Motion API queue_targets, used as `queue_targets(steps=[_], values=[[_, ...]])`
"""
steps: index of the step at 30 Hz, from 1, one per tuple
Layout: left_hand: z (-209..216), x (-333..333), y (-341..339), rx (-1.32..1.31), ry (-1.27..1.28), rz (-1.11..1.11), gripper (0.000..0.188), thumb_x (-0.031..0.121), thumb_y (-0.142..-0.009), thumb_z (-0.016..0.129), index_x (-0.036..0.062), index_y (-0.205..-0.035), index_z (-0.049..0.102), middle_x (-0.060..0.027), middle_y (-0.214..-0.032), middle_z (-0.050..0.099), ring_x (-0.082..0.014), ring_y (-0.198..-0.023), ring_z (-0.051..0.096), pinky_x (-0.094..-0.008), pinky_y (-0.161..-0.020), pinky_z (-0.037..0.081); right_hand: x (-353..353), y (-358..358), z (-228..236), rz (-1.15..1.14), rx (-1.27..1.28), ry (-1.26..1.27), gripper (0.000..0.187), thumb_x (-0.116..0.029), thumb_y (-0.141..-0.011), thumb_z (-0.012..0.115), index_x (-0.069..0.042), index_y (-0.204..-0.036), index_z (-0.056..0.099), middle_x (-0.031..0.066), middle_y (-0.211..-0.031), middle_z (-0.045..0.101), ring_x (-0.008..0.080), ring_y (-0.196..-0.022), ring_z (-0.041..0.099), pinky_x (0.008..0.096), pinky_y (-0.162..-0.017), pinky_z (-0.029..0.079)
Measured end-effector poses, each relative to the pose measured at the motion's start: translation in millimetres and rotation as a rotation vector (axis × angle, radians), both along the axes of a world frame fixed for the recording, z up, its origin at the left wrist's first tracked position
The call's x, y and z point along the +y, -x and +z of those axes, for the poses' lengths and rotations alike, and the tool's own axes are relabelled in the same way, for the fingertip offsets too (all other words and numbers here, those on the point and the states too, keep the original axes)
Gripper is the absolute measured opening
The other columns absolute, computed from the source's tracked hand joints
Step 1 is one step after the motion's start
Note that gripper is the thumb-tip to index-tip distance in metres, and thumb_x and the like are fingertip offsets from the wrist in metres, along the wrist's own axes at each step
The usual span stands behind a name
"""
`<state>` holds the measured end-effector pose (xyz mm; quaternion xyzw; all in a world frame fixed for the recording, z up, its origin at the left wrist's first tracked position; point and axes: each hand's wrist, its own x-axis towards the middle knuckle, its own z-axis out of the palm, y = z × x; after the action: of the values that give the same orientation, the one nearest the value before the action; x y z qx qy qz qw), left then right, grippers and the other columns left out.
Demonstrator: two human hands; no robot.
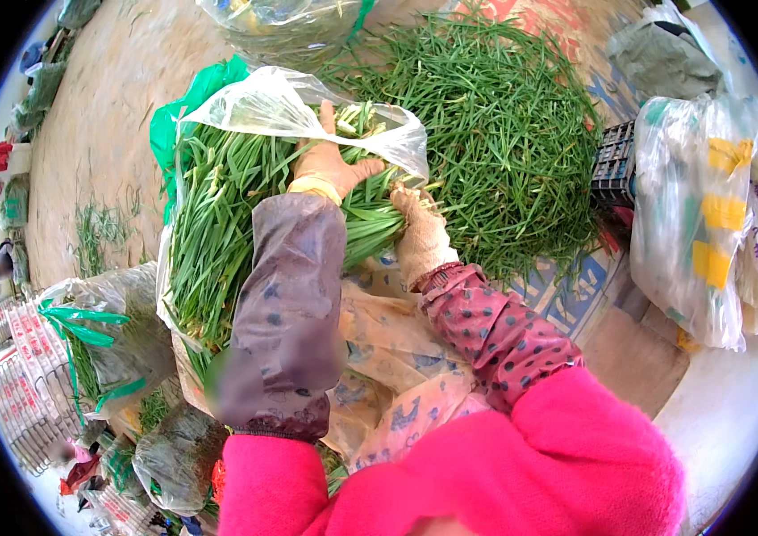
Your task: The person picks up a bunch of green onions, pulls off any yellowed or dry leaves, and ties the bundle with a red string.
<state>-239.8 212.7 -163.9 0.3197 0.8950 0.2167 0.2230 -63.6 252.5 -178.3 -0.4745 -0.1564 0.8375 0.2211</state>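
A clear plastic bag [254, 100] lies in front of me, packed with long green chives [218, 210]. My left hand [330, 165], in a tan glove, rests on top of the chives under the bag's mouth, thumb and fingers spread apart. Just to its right, my right hand [421, 230] is closed around the pale cut ends of a bunch of chives [368, 225]. The leaves of that bunch run leftward against those in the bag. The glove hides some of its fingers. Beyond it spreads a large loose heap of chives [504, 134].
Green plastic [174, 112] edges the bag's far left. Another filled bag [294, 27] stands behind it. To the right are a black crate [614, 165] and hanging plastic bags [691, 214]. A tied bag [129, 330] sits at left. My patterned apron [397, 357] covers my lap.
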Motion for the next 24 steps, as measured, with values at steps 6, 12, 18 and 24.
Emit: queue_targets(steps=[6, 12, 18, 24], values=[[29.0, 11.3, -27.4, 0.071, 0.288, -0.047, 0.149, 0.049, -0.054, 0.092, 0.0237, -0.155, -0.015, -0.0304, -0.158, 0.007, -0.0469, -0.147, 0.003, -0.0481, -0.118, 0.02, -0.9, 1.7, 13.6, 0.014, 0.073, 0.068, 0.031, -0.01, -0.088, 0.063, -0.007, -0.119, 0.057, 0.0074, -0.105, 0.064, 0.0203, -0.095, 0.063, 0.0365, -0.085, 0.052], [20.8, 21.7, -36.3, 0.209, 0.404, 0.017, 0.132, 0.03, -0.066, 0.086, 0.0245, -0.156, -0.011, -0.0228, -0.158, 0.009, -0.0433, -0.141, 0.024, -0.0513, -0.111, 0.033, 11.0, 7.7, 22.3, 0.175, 0.089, -0.005, 0.041, 0.0, -0.09, 0.06, -0.002, -0.13, 0.054, 0.0084, -0.123, 0.062, 0.0239, -0.108, 0.061, 0.0321, -0.095, 0.048], [-8.7, 12.9, -24.6, 0.322, 0.264, 0.0, 0.129, 0.025, -0.066, 0.085, 0.0206, -0.157, -0.007, -0.026, -0.152, 0.017, -0.046, -0.135, 0.029, -0.0512, -0.109, 0.035, -4.5, -3.4, 38.5, 0.135, 0.035, 0.035, 0.036, -0.012, -0.084, 0.071, -0.008, -0.117, 0.059, 0.004, -0.102, 0.067, 0.0169, -0.089, 0.065, 0.0318, -0.078, 0.053], [-3.5, 4.1, -26.9, 0.339, 0.177, -0.086, 0.135, 0.024, -0.059, 0.09, 0.02, -0.157, -0.003, -0.0237, -0.153, 0.017, -0.0443, -0.138, 0.027, -0.052, -0.11, 0.033, -22.0, -19.0, 15.3, 0.144, 0.129, -0.202, 0.023, -0.003, -0.086, 0.069, -0.002, -0.108, 0.065, 0.001, -0.1, 0.068, 0.0092, -0.085, 0.061, 0.0243, -0.074, 0.05]])
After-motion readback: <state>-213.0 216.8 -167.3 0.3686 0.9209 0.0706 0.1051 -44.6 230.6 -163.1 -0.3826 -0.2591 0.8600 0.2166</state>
